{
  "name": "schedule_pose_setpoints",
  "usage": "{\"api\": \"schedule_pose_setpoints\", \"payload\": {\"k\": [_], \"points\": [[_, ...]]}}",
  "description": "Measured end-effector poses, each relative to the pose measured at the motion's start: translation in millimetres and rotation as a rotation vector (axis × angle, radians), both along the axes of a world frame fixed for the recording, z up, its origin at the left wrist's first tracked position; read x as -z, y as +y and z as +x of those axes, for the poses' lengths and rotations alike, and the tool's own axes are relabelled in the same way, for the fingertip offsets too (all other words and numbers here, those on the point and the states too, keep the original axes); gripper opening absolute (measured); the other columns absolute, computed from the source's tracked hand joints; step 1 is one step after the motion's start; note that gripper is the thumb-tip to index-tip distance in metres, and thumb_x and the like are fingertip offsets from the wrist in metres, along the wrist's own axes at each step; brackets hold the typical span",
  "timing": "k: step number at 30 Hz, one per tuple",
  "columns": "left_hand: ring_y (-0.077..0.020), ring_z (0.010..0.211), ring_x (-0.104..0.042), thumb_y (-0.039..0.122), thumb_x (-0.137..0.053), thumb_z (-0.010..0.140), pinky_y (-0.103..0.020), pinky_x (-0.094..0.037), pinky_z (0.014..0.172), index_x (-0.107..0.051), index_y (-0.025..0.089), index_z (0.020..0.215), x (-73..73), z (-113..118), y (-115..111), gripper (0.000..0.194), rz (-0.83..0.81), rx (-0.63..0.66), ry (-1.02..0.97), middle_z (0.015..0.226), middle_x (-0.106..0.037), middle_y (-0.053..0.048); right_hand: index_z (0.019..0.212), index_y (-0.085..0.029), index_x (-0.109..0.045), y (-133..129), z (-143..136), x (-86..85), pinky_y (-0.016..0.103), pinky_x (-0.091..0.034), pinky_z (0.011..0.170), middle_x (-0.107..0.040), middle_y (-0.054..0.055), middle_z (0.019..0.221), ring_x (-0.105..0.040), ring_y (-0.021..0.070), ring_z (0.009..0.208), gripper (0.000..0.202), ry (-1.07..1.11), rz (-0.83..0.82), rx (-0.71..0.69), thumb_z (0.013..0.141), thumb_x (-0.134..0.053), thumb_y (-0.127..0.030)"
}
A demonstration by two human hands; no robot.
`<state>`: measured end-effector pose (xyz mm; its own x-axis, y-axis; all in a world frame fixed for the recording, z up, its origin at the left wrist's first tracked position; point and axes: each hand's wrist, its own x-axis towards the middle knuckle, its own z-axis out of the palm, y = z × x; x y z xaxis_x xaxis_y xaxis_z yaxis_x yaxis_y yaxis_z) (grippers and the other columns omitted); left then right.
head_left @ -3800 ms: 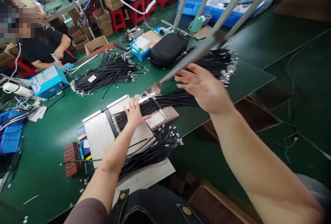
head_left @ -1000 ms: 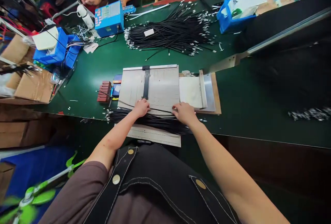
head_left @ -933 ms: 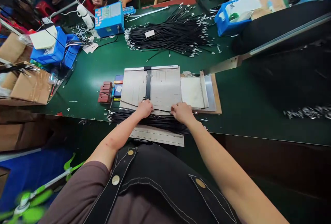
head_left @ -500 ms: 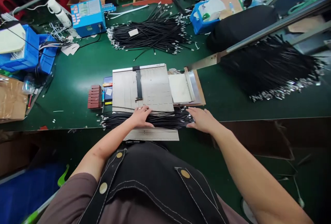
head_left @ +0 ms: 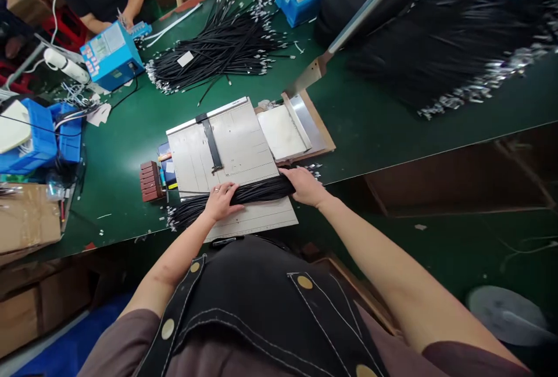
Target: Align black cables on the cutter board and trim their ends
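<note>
A bundle of black cables (head_left: 264, 190) lies across the lower part of a pale ruled board (head_left: 235, 144), close to my apron. My left hand (head_left: 223, 201) is wrapped over the bundle near its middle. Around its right part my right hand (head_left: 303, 184) is closed, with silvery cable ends showing beyond the fingers. The fingertips of both hands are partly hidden by the cables. A dark strap (head_left: 211, 143) runs down the board.
Another black cable pile (head_left: 213, 51) lies behind the board, and a larger one (head_left: 440, 46) at the right. A metal arm (head_left: 309, 75) slants over a white plate (head_left: 282, 133). A blue box-shaped device (head_left: 112, 57) stands at back left, near a person's hands.
My right hand has closed round the right part of the bundle, and my left hand has closed over its middle. The bundle looks narrower. The whole view has turned and shifted.
</note>
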<state>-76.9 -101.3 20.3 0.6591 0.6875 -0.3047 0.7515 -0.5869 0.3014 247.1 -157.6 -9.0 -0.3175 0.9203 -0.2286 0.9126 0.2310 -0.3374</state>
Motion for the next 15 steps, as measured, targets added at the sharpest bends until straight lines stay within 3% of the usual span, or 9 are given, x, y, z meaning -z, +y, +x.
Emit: {"api": "schedule_pose_setpoints", "payload": {"k": [3, 7, 11, 15], "points": [[-0.0323, 0.127, -0.053, 0.056, -0.067, 0.086, -0.045, -0.036, 0.111, -0.055, 0.023, 0.141, 2.9, -4, 4, 0.065, 0.006, -0.025, -0.028, 0.137, -0.057, -0.016, 0.121, -0.006, -0.061, 15, 2, -15.1, 0.041, -0.036, 0.095, -0.064, 0.020, 0.107, -0.056, 0.0307, 0.102, 0.047, -0.027, 0.007, 0.007, 0.078, -0.044, -0.009], [-0.0310, 0.126, -0.054, 0.049, -0.065, 0.089, -0.045, -0.037, 0.112, -0.054, 0.021, 0.141, 2.4, -15, 10, 0.059, 0.018, -0.078, -0.062, 0.134, -0.059, -0.016, 0.129, -0.012, -0.059, 22, -7, -33.3, 0.046, -0.031, 0.101, -0.063, 0.020, 0.117, -0.051, 0.0331, 0.112, 0.050, -0.050, 0.159, -0.012, 0.082, -0.043, -0.009], [-0.0342, 0.132, -0.048, 0.056, -0.072, 0.081, -0.048, -0.033, 0.113, -0.050, 0.021, 0.145, -6.1, -14, 13, 0.076, -0.007, -0.068, 0.004, 0.142, -0.053, -0.016, 0.149, -0.014, -0.040, 24, -6, -24.1, 0.053, -0.025, 0.114, -0.047, 0.019, 0.148, -0.039, 0.0352, 0.136, 0.077, -0.044, 0.010, 0.024, 0.074, -0.058, -0.017], [-0.0356, 0.139, -0.040, 0.064, -0.074, 0.075, -0.050, -0.026, 0.116, -0.038, 0.021, 0.152, -16.9, 23, 15, 0.095, -0.043, -0.066, 0.030, 0.154, -0.043, -0.016, 0.151, -0.015, -0.039, 35, 6, -13.3, 0.051, -0.028, 0.118, -0.043, 0.018, 0.153, -0.036, 0.0350, 0.141, 0.082, 0.051, -0.046, 0.030, 0.076, -0.064, -0.035]]}}
